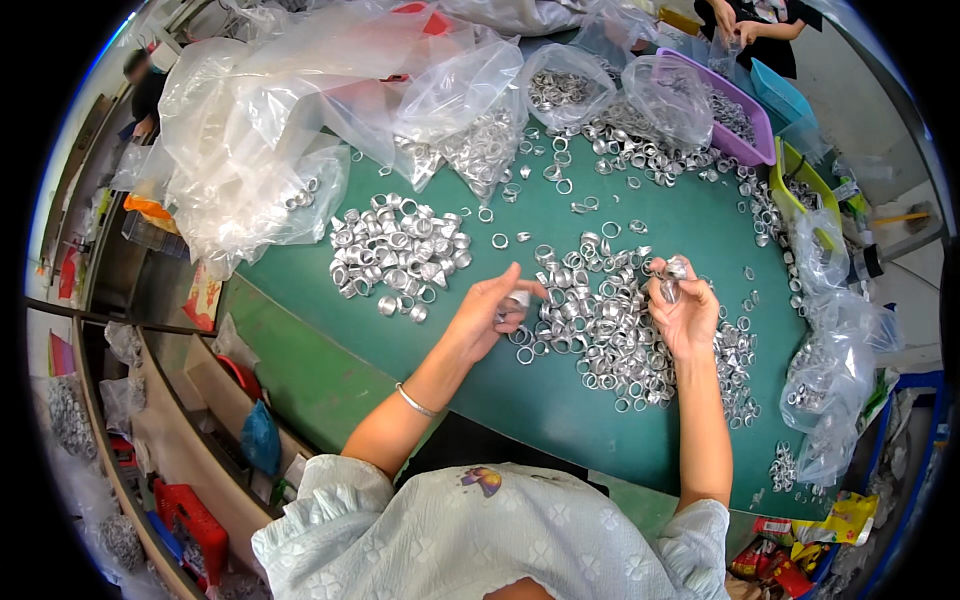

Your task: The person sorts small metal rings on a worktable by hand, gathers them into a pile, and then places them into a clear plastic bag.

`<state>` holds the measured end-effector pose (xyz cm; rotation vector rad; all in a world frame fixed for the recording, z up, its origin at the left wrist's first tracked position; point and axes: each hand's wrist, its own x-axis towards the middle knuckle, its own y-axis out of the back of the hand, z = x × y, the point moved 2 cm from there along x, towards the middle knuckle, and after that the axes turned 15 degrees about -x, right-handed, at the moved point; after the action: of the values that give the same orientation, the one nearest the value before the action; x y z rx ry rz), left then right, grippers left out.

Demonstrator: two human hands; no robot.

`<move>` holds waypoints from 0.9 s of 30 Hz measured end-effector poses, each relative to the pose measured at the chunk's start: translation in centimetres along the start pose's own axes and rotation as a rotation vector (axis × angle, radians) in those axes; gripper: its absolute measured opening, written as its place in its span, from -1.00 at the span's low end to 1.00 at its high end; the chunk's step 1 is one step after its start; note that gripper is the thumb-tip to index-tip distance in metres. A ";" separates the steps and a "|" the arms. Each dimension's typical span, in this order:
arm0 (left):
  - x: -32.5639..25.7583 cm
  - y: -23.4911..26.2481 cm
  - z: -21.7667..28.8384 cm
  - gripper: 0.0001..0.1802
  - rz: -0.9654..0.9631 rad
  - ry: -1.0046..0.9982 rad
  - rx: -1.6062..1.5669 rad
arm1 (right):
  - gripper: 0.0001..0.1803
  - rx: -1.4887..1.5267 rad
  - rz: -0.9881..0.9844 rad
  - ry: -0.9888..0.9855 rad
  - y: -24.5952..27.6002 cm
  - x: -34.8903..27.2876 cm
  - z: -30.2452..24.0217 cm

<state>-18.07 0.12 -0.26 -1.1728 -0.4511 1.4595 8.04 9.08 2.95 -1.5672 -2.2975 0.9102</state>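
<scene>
Silver-coloured metal rings lie in two main heaps on a green table mat (480, 400). My left hand (490, 312) is curled around a few rings (514, 304) at the left edge of the larger heap (620, 340). Over that heap's right side, my right hand (684, 305) is raised with its palm turned up. Rings (672, 280) are pinched between its thumb and fingers. Farther left, the smaller heap (398, 250) sits apart from both hands. Several single rings are scattered between the heaps and beyond them.
Clear plastic bags (260, 130), some holding rings, cover the back of the table. A purple basket (740, 140), a blue basket (782, 92) and a lime-green basket (808, 178) stand back right. Another person's hands (735, 28) hold a bag beyond them. Shelves and drawers line the left.
</scene>
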 end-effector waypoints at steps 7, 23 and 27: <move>-0.4 -0.5 -0.1 -0.62 -0.070 0.095 -0.333 | -0.63 -0.057 -0.113 -0.067 1.6 0.0 0.3; -1.3 -2.2 -0.4 -0.91 0.125 -0.767 1.430 | -0.82 -1.839 0.125 0.495 -3.4 -1.8 2.1; -1.3 -3.2 -0.4 -0.87 0.065 -0.723 1.555 | -0.79 -0.532 -0.020 0.022 -0.9 -1.7 -1.0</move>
<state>-16.32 -0.32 2.66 0.5880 0.3038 1.6309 8.51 7.69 4.58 -1.7167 -2.6759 0.2752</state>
